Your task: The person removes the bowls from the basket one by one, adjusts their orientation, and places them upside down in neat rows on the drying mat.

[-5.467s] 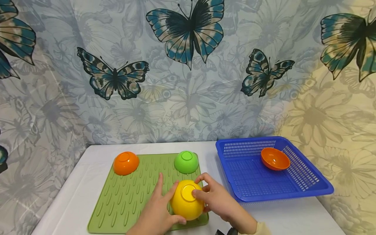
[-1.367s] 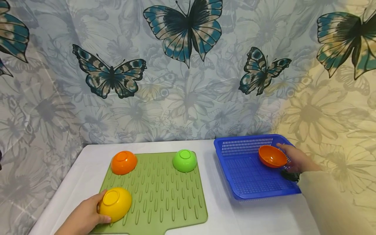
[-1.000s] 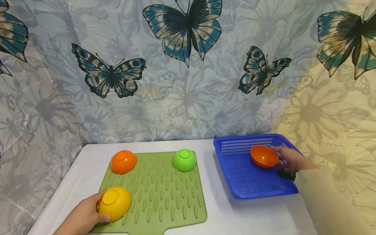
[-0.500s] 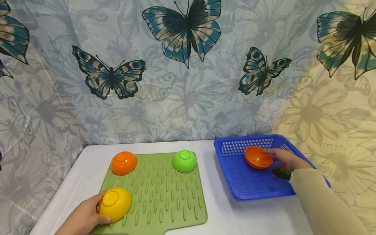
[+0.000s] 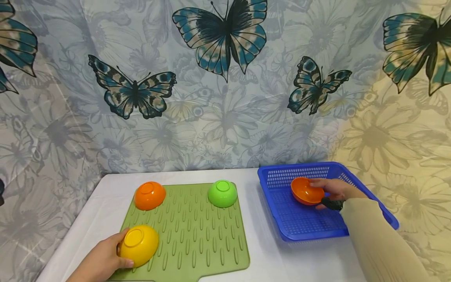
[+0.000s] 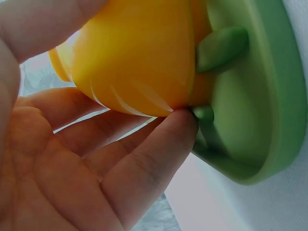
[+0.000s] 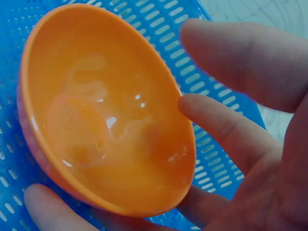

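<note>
In the head view my left hand (image 5: 102, 254) holds an upside-down yellow bowl (image 5: 141, 244) at the near left of the green drying mat (image 5: 197, 250). The left wrist view shows fingers along the side of the yellow bowl (image 6: 139, 53), its rim down on the mat's ridges. My right hand (image 5: 338, 190) is inside the blue basket (image 5: 292, 237), holding an orange bowl (image 5: 304, 192) with its hollow side up. In the right wrist view the orange bowl (image 7: 106, 120) tilts; one fingertip touches its rim, other fingers reach below, and the uppermost finger stands apart.
A second orange bowl (image 5: 149, 196) lies upside down at the mat's far left corner. An upside-down green bowl (image 5: 222, 194) is at its far right. Mat and basket stand side by side on a white table (image 5: 253, 219), before a butterfly-patterned cloth (image 5: 225, 129).
The yellow bowl went from the mat's right side, between both hands, to its near left. My right hand moved to the basket and shifted the orange bowl left. The left hand has stayed still lately.
</note>
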`<state>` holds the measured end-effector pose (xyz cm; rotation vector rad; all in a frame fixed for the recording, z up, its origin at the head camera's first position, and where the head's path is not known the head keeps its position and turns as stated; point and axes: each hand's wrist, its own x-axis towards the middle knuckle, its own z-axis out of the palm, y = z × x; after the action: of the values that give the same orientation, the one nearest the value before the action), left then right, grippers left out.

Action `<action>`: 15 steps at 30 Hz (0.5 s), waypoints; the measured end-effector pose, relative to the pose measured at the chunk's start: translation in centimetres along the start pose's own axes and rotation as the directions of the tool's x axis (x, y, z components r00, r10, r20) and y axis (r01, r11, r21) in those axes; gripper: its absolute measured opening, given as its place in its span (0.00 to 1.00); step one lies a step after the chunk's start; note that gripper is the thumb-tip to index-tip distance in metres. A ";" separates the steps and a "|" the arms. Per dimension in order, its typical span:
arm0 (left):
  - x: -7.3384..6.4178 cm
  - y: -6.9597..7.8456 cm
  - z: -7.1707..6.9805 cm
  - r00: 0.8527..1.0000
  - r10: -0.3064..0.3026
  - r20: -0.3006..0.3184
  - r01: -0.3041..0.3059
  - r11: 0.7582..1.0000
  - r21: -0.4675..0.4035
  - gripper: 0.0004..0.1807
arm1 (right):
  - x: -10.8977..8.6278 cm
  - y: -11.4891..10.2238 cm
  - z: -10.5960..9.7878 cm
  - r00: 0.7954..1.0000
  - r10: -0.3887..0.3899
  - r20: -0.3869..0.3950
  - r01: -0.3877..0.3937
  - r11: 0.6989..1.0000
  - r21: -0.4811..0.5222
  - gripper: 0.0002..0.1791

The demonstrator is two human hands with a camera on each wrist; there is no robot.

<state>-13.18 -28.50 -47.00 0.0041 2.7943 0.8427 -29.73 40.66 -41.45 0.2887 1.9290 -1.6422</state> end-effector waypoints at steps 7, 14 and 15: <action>0.0 0.1 0.0 1.000 0.004 0.004 -0.004 1.000 0.005 0.62 | 0.5 0.3 -0.8 1.000 0.002 -0.003 -0.002 0.999 -0.046 0.36; -0.1 0.1 0.0 1.000 0.012 0.003 -0.012 1.000 0.021 0.62 | 0.7 0.4 -1.0 0.999 0.019 -0.042 -0.021 0.999 -0.044 0.38; -0.1 0.1 0.0 1.000 0.012 0.003 -0.012 1.000 0.021 0.62 | 0.7 0.4 -1.1 0.999 0.021 -0.043 -0.022 0.999 -0.034 0.38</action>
<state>-13.14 -28.40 -46.93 0.0262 2.8028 0.8150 -30.39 41.66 -42.09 0.3317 1.9768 -1.5991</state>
